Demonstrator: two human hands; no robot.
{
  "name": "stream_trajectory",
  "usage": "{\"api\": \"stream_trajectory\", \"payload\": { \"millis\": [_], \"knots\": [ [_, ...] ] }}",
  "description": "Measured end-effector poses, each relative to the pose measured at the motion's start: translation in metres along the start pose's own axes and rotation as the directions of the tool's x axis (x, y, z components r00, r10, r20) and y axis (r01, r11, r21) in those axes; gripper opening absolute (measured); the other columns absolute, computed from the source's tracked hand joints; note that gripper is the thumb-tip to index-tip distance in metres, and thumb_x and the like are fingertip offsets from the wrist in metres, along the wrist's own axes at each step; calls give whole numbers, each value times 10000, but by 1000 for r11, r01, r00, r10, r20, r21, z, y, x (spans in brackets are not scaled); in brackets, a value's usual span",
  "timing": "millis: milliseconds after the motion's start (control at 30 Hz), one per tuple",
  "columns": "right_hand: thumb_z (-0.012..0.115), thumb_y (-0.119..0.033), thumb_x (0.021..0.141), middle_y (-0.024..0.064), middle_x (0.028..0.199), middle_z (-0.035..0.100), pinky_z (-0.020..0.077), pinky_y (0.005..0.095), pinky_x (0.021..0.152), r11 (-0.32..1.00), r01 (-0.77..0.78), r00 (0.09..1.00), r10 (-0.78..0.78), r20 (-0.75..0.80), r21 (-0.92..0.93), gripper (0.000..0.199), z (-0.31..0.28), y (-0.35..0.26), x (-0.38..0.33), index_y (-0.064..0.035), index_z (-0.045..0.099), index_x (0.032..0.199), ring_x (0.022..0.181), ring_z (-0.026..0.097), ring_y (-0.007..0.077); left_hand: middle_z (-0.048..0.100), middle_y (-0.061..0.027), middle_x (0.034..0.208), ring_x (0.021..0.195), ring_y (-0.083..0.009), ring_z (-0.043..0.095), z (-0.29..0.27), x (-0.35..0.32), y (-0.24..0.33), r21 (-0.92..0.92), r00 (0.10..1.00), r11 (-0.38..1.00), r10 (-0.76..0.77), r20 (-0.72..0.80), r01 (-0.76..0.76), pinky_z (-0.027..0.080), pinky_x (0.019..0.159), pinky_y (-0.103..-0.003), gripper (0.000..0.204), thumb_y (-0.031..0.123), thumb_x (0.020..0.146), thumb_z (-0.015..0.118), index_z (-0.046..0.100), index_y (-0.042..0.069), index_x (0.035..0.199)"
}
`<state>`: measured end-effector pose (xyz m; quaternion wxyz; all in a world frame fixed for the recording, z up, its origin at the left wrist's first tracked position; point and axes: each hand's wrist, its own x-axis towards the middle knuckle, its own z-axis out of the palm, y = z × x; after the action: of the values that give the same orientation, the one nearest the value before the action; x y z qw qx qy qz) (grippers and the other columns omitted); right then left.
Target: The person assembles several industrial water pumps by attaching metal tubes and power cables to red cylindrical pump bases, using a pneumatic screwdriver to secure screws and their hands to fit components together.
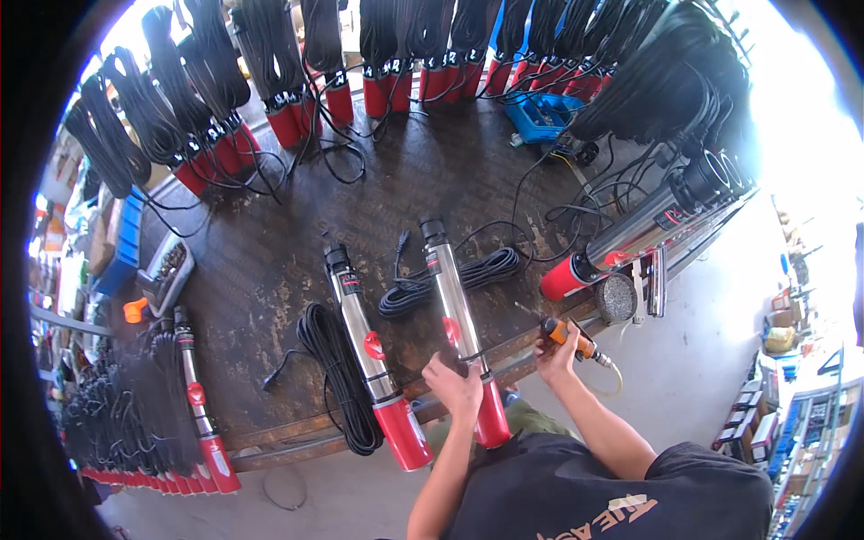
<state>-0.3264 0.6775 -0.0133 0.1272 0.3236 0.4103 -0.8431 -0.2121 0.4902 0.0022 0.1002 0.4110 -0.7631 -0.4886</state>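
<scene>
A steel submersible pump point(454, 301) with a black top and a red lower end lies on the bench, its red end jutting past the front edge. My left hand point(454, 385) is closed on it just above the red part. In my right hand point(555, 356) is an orange air screwdriver point(576, 340), its thin bit pointing up and left, apart from the pump. A second steel-and-red pump point(360, 315) lies to the left. Beside that one rests a tied coil of black cable point(335, 369); another black cable coil point(409, 292) passes behind the held pump.
Red-ended pumps with bundled black cables point(387, 85) line the bench's far edge. More pumps point(652, 225) lean at the right, near a round grey abrasive-looking piece point(616, 297). A blue bin point(544, 117), a tray of small parts point(168, 270) and stacked pumps point(214, 459) flank the worn bench point(261, 351).
</scene>
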Motion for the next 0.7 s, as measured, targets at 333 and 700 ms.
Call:
{"api": "stream_trajectory", "payload": {
  "millis": [333,700],
  "knots": [
    [489,-624,934,101,1019,716,551,299,695,843,-376,868,465,172,-384,729,10,-1,58,32,623,1222,808,678,191,558,-234,1219,1097,-448,606,22,1,55,583,997,809,-48,-60,74,507,950,-478,1018,286,719,853,262,4,1498],
    [666,-399,900,117,924,703,520,363,744,925,-86,895,235,379,-369,387,139,10,-32,-35,715,1025,801,652,191,606,-298,1242,1175,-445,592,32,-37,-3,265,999,963,47,14,-49,464,1027,-494,948,301,569,933,434,-11,1312]
  ]
}}
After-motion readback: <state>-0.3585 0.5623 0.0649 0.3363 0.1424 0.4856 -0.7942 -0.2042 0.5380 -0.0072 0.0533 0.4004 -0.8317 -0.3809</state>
